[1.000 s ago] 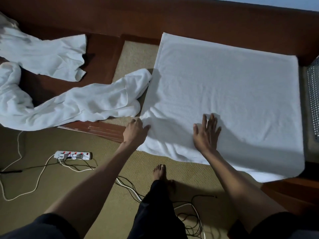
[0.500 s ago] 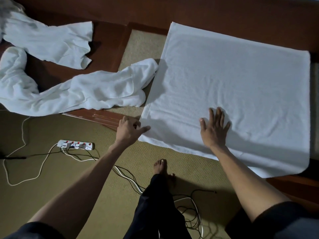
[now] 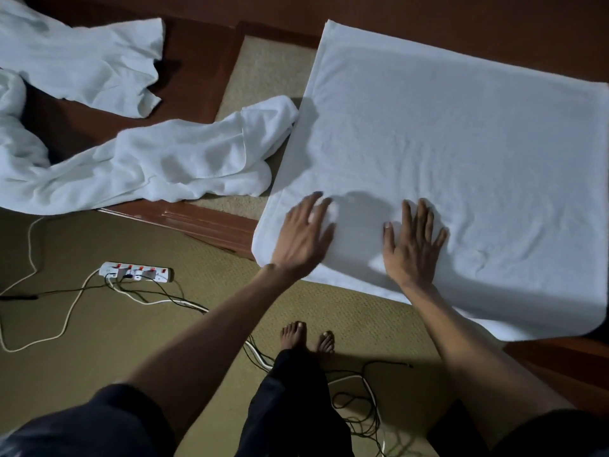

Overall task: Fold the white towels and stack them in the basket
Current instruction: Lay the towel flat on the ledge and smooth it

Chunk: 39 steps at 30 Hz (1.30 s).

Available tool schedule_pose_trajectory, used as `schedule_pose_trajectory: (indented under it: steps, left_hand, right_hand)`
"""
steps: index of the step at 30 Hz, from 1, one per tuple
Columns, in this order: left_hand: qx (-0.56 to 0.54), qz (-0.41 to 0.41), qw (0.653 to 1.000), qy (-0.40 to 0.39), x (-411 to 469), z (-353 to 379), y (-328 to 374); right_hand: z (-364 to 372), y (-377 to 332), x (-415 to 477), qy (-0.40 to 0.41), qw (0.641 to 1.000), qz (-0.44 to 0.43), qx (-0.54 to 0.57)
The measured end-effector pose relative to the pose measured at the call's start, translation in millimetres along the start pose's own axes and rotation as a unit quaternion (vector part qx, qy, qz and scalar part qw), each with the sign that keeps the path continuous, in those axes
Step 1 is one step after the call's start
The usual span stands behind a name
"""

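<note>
The white towel point(image 3: 461, 153) is laid flat across the wooden frame point(image 3: 197, 70), probably for smoothing before folding. Its near edge is pressed by the left hand point(image 3: 303, 239) and right hand point(image 3: 413, 245), fingers straight, nothing gripped.

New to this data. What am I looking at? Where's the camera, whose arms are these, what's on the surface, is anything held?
No machine here: a person works with bare hands. Every picture comes from one wide-angle camera worn on the head, looking down, so the arms enter from the bottom. A white towel lies spread flat on a brown wooden surface. The left hand and the right hand both rest on its near part with fingers straight, so nothing is held; the left one is blurred. More crumpled towels lie to the left. On the carpet below are a power strip and the person's bare feet.
</note>
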<state>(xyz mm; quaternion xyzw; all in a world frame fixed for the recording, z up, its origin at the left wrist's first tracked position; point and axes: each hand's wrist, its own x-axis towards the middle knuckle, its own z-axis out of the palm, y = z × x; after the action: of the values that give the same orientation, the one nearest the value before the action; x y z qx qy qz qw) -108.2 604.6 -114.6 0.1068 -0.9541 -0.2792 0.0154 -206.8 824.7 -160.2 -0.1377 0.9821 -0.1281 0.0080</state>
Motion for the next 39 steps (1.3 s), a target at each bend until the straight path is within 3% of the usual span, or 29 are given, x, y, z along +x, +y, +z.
schedule_pose_trajectory:
  steps: [3,5,11,16,19,21,24,27,34,39]
  left_hand:
    - [0.073,0.047,0.992,-0.088,22.2,29.1,10.3]
    - [0.141,0.073,0.982,-0.098,25.0,27.1,-10.4]
    - [0.175,-0.050,0.982,-0.053,-4.7,-20.6,-70.6]
    - [0.094,-0.113,0.989,0.024,9.3,-7.4,-26.0]
    - [-0.018,-0.040,0.998,0.043,41.6,20.6,31.0]
    - [-0.058,0.014,0.998,0.005,64.3,46.3,62.1]
    - [0.029,0.062,0.996,-0.057,79.5,80.4,76.7]
    - [0.128,0.073,0.987,-0.065,81.1,91.7,70.6]
    - [0.162,0.063,0.984,-0.048,80.7,94.2,75.4]
    - [0.173,0.067,0.982,-0.040,80.6,93.8,76.6]
  right_hand:
    - [-0.9,0.4,-0.4,-0.012,1.000,0.001,0.001]
    - [-2.2,1.2,0.3,-0.015,1.000,0.001,-0.003]
    - [-2.8,0.3,-0.1,-0.009,1.000,0.005,-0.018]
    - [-2.6,2.8,1.6,-0.003,1.000,0.002,-0.023]
    - [-4.6,4.8,3.8,-0.018,1.000,-0.001,-0.003]
    - [-7.5,15.5,-0.3,-0.011,0.999,-0.031,-0.012]
    - [-17.0,60.5,-5.3,0.019,0.995,-0.093,-0.037]
    - [-37.4,124.7,-6.6,0.029,0.998,-0.035,-0.031]
    - [-81.6,261.6,-32.7,0.026,0.989,0.138,-0.039]
    - [-82.3,274.1,-37.7,0.041,0.970,0.237,-0.023]
